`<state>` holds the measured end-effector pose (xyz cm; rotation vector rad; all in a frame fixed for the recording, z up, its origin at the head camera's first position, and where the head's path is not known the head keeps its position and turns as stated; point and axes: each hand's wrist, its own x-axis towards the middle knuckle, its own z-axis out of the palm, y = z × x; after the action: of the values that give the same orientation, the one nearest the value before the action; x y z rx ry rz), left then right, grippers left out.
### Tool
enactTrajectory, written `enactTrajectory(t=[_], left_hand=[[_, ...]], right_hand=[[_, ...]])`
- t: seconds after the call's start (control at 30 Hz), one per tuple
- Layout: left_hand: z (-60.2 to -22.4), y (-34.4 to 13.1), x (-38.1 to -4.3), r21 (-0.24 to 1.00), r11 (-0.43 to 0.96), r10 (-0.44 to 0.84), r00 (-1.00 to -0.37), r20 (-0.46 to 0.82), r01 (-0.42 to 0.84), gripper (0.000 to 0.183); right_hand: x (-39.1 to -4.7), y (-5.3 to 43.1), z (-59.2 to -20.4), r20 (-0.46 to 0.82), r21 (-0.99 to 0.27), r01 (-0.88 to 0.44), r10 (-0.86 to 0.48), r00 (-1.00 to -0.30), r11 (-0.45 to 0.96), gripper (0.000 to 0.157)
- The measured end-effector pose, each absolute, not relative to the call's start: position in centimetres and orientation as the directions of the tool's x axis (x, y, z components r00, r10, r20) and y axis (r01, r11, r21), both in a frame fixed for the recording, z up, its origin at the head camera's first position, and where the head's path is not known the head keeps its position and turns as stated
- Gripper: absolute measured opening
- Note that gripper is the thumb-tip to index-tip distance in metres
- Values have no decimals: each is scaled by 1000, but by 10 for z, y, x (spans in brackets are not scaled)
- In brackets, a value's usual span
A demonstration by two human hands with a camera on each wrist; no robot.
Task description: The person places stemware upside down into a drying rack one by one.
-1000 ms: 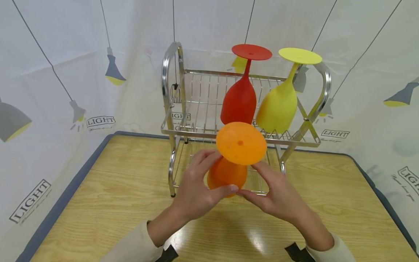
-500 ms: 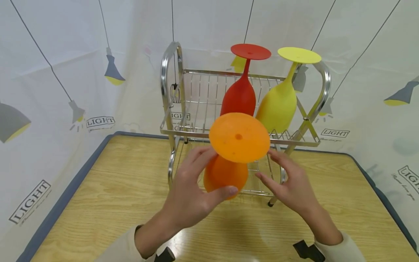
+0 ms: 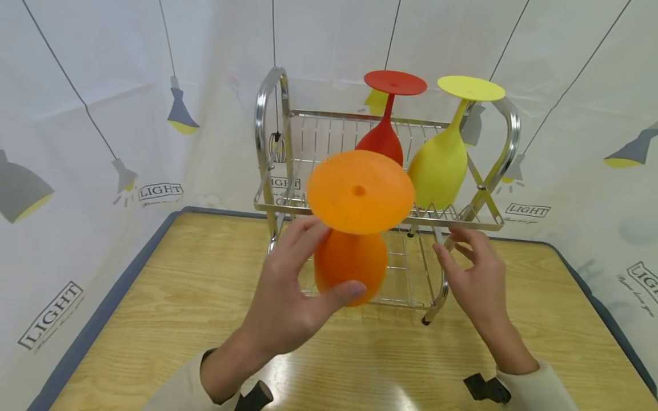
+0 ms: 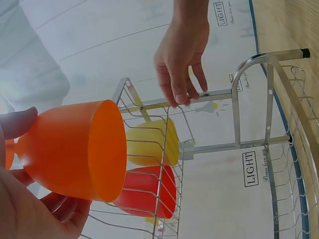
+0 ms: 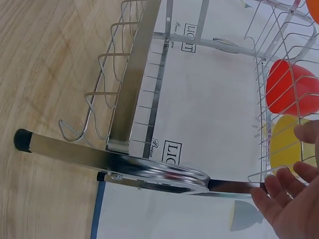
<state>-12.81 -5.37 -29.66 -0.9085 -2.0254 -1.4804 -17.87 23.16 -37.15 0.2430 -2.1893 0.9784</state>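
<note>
An orange plastic goblet [image 3: 349,265] is upside down in my left hand [image 3: 285,299], its round foot uppermost. Thumb and fingers grip the bowl; in the left wrist view its open rim faces the rack. My right hand [image 3: 478,285] is beside the right front of the metal dish rack [image 3: 260,120], fingers loosely bent. In the right wrist view its fingertips [image 5: 269,196] are right at the corner of the upper shelf. A red goblet [image 3: 382,145] and a yellow goblet [image 3: 439,168] stand inverted on that shelf; the orange one partly hides the red.
Below is the rack's lower wire shelf [image 3: 396,279], with a black-capped foot [image 3: 425,321] on the wooden table [image 3: 180,285]. White fabric [image 3: 221,85] printed with lamps surrounds the table at the back and sides.
My right hand has let go of the orange goblet and moved right to the rack's side. My left hand has raised the goblet slightly and shifted it left.
</note>
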Motion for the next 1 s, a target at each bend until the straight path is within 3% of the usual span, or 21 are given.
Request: enactTrajectory(t=[0.17, 0.33, 0.83, 0.93, 1.0], left_hand=[[-288, -56, -128, 612, 172, 229, -635, 738, 772, 67], [-280, -58, -129, 596, 150, 223, -614, 757, 789, 67], [-255, -55, -129, 525, 129, 207, -540, 816, 842, 62], [-272, -57, -149, 537, 101, 201, -546, 814, 838, 73], [-311, -59, -188, 545, 93, 197, -552, 810, 834, 89]], right_hand=[[-182, 234, -372, 665, -641, -366, 250, -704, 674, 24], [-184, 236, -372, 614, -694, -303, 318, -722, 654, 27], [-193, 242, -370, 475, -803, -209, 386, -791, 558, 32], [-196, 243, -371, 452, -812, -191, 387, -804, 551, 32], [-197, 243, -372, 427, -824, -172, 392, -815, 540, 30]])
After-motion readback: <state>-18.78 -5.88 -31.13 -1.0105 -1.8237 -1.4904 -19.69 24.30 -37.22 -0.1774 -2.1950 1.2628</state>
